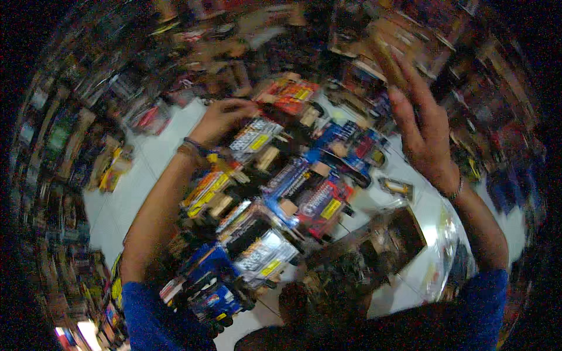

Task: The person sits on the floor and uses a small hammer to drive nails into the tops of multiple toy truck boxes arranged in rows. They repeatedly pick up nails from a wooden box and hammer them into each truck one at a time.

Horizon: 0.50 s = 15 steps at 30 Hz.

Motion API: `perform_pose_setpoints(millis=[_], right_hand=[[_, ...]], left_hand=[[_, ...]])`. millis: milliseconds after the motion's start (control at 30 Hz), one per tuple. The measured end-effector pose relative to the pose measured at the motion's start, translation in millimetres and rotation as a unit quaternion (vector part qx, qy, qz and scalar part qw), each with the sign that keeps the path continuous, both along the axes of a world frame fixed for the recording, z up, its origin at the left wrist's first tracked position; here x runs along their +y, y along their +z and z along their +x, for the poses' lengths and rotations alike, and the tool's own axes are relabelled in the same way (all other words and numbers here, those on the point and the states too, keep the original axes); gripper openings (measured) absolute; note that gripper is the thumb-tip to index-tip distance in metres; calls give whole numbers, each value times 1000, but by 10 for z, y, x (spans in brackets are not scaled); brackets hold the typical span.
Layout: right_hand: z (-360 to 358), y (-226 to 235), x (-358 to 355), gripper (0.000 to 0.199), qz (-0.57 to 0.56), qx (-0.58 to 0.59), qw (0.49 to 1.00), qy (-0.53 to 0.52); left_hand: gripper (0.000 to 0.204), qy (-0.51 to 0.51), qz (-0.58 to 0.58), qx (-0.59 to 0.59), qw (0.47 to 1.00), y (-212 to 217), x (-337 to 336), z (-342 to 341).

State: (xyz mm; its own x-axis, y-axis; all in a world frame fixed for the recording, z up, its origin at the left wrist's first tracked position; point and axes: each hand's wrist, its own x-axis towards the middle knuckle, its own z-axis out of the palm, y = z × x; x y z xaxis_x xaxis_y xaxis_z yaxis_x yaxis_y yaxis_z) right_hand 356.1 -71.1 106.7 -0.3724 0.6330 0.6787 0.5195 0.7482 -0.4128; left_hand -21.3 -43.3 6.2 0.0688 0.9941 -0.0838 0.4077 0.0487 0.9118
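Several boxy toy trucks stand close together on the white tiled floor in front of me, blurred by motion. My left hand (229, 116) is at the far left of the group, its fingers bent and pressed together between an orange toy truck (288, 93) and a white toy truck (256, 139). Whatever those fingers grip is hidden. My right hand (426, 130) is raised at the right, apart from the trucks, with its fingers stretched out and nothing visible in it. Nearest to it is a blue toy truck (342, 143). A red truck body (325, 202) lies closer to me.
A yellow toy truck (209, 190) and a dark blue one (218, 292) are at the left of the group. Right of them is a brown open box (410, 225) with dark contents, beside clear plastic wrapping (448, 245). Blurred clutter rings the white floor (132, 175).
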Motion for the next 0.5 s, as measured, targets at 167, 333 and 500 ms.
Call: perform_pose_setpoints(millis=[167, 333, 500], right_hand=[[980, -78, -549, 36, -138, 79, 985, -64], [1746, -568, -1024, 30, -267, -52, 956, -109], [2300, -1475, -1288, 65, -332, -289, 871, -217]], left_hand=[[39, 65, 39, 96, 993, 346, -129, 163], [26, 70, 310, 253, 914, 872, -288, 1016], [20, -344, 263, 240, 869, 635, -782, 2527]])
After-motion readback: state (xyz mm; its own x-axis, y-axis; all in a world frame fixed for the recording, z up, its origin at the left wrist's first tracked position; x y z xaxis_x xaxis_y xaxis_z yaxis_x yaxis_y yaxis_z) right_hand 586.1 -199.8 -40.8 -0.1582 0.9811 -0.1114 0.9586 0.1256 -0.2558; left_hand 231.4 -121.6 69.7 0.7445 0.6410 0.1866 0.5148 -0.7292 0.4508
